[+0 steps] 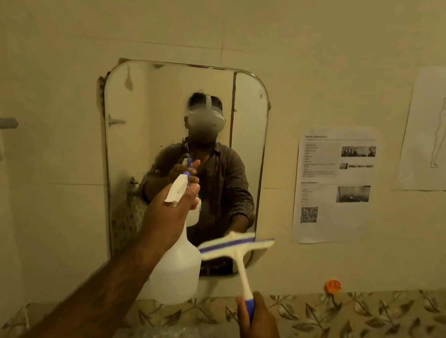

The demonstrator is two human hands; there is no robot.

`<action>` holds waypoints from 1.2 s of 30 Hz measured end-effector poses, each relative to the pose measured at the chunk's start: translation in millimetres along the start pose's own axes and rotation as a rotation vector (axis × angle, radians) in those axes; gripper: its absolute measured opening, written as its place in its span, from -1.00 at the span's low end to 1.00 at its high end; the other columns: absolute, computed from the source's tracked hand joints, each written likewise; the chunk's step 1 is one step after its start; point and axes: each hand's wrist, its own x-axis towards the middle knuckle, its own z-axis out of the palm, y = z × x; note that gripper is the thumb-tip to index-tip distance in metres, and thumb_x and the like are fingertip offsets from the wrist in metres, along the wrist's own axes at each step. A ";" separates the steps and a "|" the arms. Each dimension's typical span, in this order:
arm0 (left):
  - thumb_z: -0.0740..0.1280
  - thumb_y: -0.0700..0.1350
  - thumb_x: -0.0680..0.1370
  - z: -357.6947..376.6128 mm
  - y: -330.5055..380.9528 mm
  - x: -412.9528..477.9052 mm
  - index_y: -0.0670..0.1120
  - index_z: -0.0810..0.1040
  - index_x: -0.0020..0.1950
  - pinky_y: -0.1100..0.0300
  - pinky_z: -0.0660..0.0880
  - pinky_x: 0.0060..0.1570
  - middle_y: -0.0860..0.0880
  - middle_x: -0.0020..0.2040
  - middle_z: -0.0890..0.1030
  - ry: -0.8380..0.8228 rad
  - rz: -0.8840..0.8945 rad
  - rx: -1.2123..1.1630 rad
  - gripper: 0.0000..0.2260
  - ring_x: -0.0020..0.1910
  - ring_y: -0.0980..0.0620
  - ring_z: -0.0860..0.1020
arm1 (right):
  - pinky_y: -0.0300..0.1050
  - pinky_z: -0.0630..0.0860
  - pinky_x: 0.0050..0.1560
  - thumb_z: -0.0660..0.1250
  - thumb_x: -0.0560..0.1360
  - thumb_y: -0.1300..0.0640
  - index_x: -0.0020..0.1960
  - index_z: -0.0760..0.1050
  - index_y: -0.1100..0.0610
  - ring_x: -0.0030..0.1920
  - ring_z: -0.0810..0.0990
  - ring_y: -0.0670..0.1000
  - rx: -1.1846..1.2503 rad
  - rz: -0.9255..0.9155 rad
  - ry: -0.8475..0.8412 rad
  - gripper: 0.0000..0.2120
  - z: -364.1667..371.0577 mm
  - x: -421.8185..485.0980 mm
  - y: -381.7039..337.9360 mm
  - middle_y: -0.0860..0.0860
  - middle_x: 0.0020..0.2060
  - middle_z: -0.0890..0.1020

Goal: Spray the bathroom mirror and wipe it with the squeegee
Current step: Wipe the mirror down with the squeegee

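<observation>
Fingers of left hand [172,210] round spray bottle [176,272] before mirror [139,98]; right hand [259,327] gripping squeegee [236,247] at its lower edge.

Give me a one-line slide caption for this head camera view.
Left hand aims a white plastic spray bottle at the misted rounded wall mirror while right hand holds a white-and-blue squeegee ready.

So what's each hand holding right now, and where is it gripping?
The left hand grips the white spray bottle at its neck, by the trigger head. The right hand holds the squeegee by the blue end of its handle.
</observation>
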 end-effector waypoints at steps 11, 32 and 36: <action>0.23 0.25 0.50 -23.3 -7.4 -3.0 -0.07 0.50 0.24 0.28 0.32 -0.29 0.08 -0.14 0.57 0.059 -0.019 0.061 -0.52 -0.18 0.12 0.49 | 0.07 0.61 0.03 0.19 0.61 -0.15 0.05 0.52 0.07 -0.11 0.66 0.10 0.030 0.126 0.012 -0.70 -33.2 -27.5 -36.8 0.11 -0.14 0.67; 0.24 0.26 0.48 -118.9 30.3 46.2 -0.03 0.56 0.14 0.34 0.34 -0.32 0.11 -0.19 0.62 0.197 0.096 0.051 -0.57 -0.20 0.16 0.56 | -0.02 0.57 -0.18 0.10 0.67 -0.08 0.24 0.42 0.19 -0.25 0.53 0.04 0.351 -0.608 0.027 -0.63 -21.5 83.6 -321.9 0.15 -0.16 0.58; 0.21 0.26 0.48 -131.0 15.3 53.7 -0.07 0.58 0.11 0.29 0.40 -0.24 0.00 -0.13 0.66 0.201 0.092 0.022 -0.54 -0.18 0.11 0.58 | -0.23 0.54 -0.27 0.13 0.65 -0.12 0.28 0.40 0.06 -0.27 0.59 -0.11 0.271 -0.552 0.096 -0.67 9.5 80.2 -286.1 -0.08 -0.19 0.58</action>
